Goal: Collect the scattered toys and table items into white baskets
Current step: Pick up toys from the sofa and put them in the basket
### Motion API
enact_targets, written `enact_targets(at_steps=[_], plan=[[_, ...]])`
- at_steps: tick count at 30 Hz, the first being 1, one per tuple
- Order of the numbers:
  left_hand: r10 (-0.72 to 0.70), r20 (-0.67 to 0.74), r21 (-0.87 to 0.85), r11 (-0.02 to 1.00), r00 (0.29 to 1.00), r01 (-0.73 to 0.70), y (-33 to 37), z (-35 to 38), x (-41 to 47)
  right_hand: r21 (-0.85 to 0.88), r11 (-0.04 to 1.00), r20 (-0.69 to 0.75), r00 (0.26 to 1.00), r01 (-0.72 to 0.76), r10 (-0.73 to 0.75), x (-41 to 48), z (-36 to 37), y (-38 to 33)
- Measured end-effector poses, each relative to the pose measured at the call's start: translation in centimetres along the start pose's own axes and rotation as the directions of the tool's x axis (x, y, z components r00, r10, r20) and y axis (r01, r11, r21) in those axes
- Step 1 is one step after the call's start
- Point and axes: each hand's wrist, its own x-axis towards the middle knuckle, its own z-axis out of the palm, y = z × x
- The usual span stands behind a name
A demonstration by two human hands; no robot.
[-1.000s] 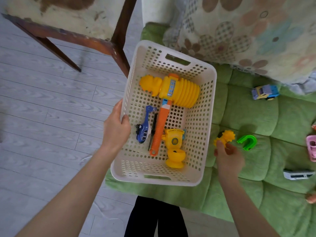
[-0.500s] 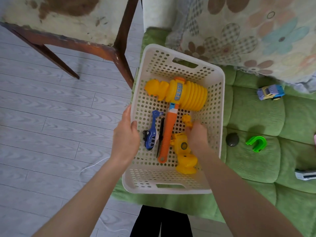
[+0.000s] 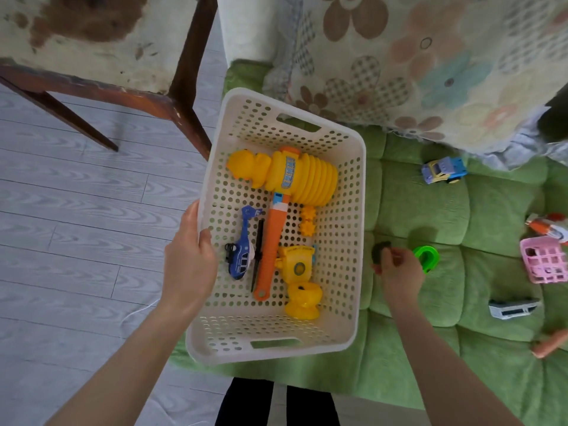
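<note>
Right grip: fingers curled, tips pinched on a small dark grey rounded piece at the hand's 11 o'clock, low over the green quilted plush cushion. Outline blurred; whether the piece is lifted or resting cannot be told.

Left grip: clamped on the left long rim of the white perforated plastic basket, thumb over the edge, apparently steadying it.

Deciding relation: the basket's open top lies at 9 o'clock from the right grip, just beside it, with the right rim between. The right grip is the nearer hand and already has the piece. Judged next move: a short carry towards 9 o'clock, over that rim, then release. The piece looks roundish, so no long axis to align.

Basket, long axis 6 to 12 o'clock. Contents:
- yellow plastic toy with a round base, near right
- blue toy helicopter, near left
- small yellow gear piece, centre
- large yellow-headed, orange-handled plastic toy hammer, head at the far end

Not yet collected, on the cushion:
- green U-shaped plastic piece, 3 o'clock, just beside the right grip
- white toy bus, 4 o'clock, well apart
- pink plastic toy basket, 3 o'clock, at the frame edge
- lilac-and-blue toy truck, 1 o'clock, farthest

Beyond: flower-print blanket, 12 o'clock.
</note>
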Motion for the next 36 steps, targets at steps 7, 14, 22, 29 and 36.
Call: enact_targets(at_steps=[7, 14, 22, 29, 36], plan=[[0.024, -0.027, 0.061, 0.998, 0.999, -0.022, 1.0, 0.7, -0.7, -0.329, 0.938, 0.213, 0.960, -0.106, 0.183, 4.4, 2.4, 2.9], [0.023, -0.044, 0.073, 0.997, 0.999, -0.020, 1.4, 0.7, -1.0, -0.321, 0.946, 0.207, 0.972, -0.040, 0.111, 4.9, 1.5, 2.6], [0.005, -0.012, -0.010, 1.000, 1.000, -0.005, 3.1, 0.1, -2.4, 0.261, 0.941, 0.060, 0.970, 0.214, -0.237, -3.9, -1.5, -4.2], [0.048, 0.041, -0.058, 0.997, 0.998, -0.046, 3.8, 0.1, -3.1, 0.000, 0.977, 0.398, 0.896, 0.214, -0.196, -5.5, 3.3, -6.7], [0.118, 0.085, -0.029, 0.993, 0.989, -0.116, 5.9, 1.5, -3.7, 0.245, 0.951, -0.052, 0.982, 0.191, -0.184, -3.3, -3.3, -4.0]])
